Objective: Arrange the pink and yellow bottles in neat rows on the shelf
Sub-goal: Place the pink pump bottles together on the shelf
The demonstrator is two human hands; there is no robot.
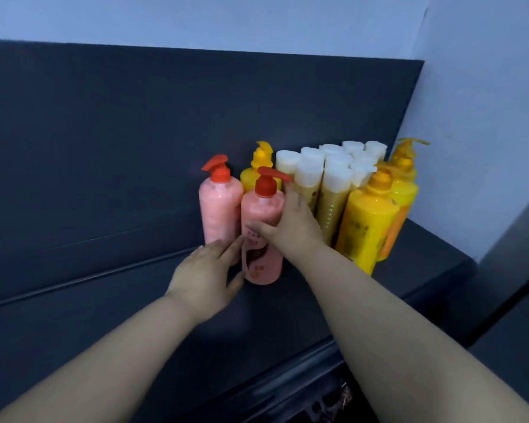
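Two pink pump bottles with red tops stand on the dark shelf (74, 300). The front pink bottle (261, 209) is wrapped by my right hand (287, 227) around its right side and middle. My left hand (209, 273) rests against its lower left, fingers spread, touching it near the base. The rear pink bottle (219, 209) stands just behind and to the left. One yellow pump bottle (258, 169) stands behind the pink ones, against the back panel. Further yellow pump bottles (367, 221) stand at the right end of the shelf.
Several pale bottles with white caps (333, 178) are packed between the pink and the right-hand yellow bottles. A dark back panel (135, 132) rises behind the shelf. A pale wall (477, 117) closes the right side. The shelf's front edge (287, 377) runs below my arms.
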